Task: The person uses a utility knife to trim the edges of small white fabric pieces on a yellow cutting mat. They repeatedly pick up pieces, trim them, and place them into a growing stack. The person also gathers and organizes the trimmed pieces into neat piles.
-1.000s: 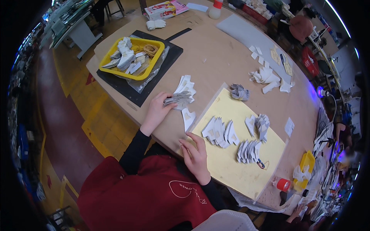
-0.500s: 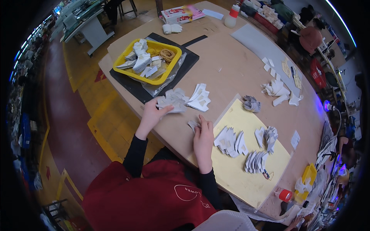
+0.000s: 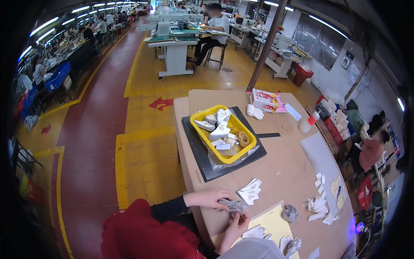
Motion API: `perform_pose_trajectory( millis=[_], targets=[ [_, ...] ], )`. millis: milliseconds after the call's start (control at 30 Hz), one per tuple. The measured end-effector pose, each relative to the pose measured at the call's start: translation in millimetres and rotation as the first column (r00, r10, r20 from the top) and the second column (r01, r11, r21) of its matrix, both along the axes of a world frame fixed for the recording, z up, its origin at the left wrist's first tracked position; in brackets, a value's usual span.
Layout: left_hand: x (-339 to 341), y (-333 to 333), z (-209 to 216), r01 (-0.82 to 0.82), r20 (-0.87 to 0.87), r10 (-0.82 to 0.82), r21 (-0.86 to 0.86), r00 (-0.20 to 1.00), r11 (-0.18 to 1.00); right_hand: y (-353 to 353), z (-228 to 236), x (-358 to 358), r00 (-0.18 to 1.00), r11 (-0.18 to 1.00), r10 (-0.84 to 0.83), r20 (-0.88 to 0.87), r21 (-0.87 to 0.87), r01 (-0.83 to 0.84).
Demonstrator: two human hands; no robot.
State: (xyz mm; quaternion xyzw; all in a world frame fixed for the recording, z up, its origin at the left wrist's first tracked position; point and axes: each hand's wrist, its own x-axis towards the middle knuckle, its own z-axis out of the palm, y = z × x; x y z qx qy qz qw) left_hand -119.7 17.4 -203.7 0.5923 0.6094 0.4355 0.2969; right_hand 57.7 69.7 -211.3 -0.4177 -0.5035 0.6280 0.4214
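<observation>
A fanned stack of grey cut pieces is held over the near left part of the table. My left hand is closed on its left end, thumb and fingers pinching it. On the near side, my right hand pinches the stack's lower edge with bent fingers. Just beyond lies a stack of white cut pieces, apart from both hands. To the right, a pale yellow sheet carries more grey stacks, partly cut off by a pale grey shape in front. A bundled grey stack rests by its far edge.
A yellow tray with stacked pieces and rubber bands stands on a black board. Farther back are a box and a red-topped bottle. White scraps lie right. People work at machines beyond.
The view has swung up and left, showing more of the room. My right hand has come over to the grey stack in my left hand, and both now hold it.
</observation>
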Motion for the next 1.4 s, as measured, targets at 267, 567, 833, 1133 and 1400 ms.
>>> perform_pose_trajectory(
  millis=[267, 567, 833, 1133, 1400],
  targets=[
    [12, 3, -8, 0.000, -0.024, 0.001, 0.062, 1.000, 0.998, -3, 2, -3, 0.960, 0.930, -0.086, 0.265, 0.368, -0.018],
    [8, 4, 9, 0.085, -0.267, -0.080, 0.007, 0.960, 0.996, -8, 12, -3, 0.941, 0.877, 0.168, 0.293, 0.390, -0.279],
    [18, 12, -1, 0.053, -0.022, -0.053, 0.007, 0.998, 0.999, -4, -4, 3, 0.968, 0.915, 0.109, 0.228, 0.358, -0.187],
    [20, 13, 2, 0.041, -0.160, -0.007, 0.213, 0.987, 0.976, -10, 7, -4, 0.946, 0.788, 0.200, 0.257, 0.532, -0.311],
    [22, 9, -20, 0.001, -0.165, 0.001, 0.011, 0.986, 1.000, -2, -39, -17, 0.971, 0.673, 0.050, 0.235, 0.710, -0.207]
  ],
)
